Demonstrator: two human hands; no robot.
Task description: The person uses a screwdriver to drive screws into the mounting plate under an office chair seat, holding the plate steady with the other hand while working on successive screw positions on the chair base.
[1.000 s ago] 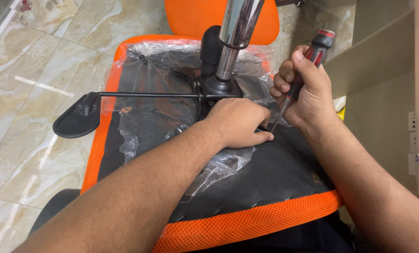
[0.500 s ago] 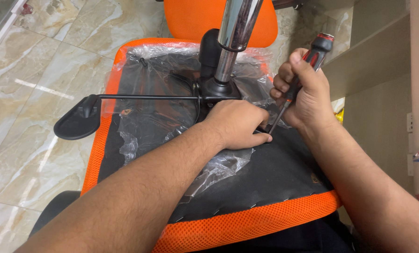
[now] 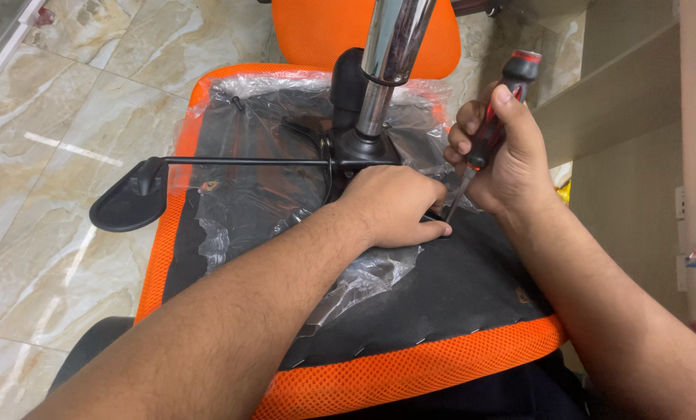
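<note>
An upturned orange seat [image 3: 208, 101], its black underside under torn plastic wrap [image 3: 231, 225], lies on the tiled floor [image 3: 44, 132] with a chrome post [image 3: 387, 62] rising from it. The left hand [image 3: 390, 206] presses flat, fingers spread, beside the post's base. The right hand [image 3: 503, 155] grips a screwdriver [image 3: 488, 132], its tip at the underside just beside the left fingers.

Chrome gas-lift column [image 3: 390, 58] and lever rod [image 3: 239, 162] block behind the hands; loose plastic wrap [image 3: 363, 280] clutters the middle; near seat underside [image 3: 457, 288] open.
</note>
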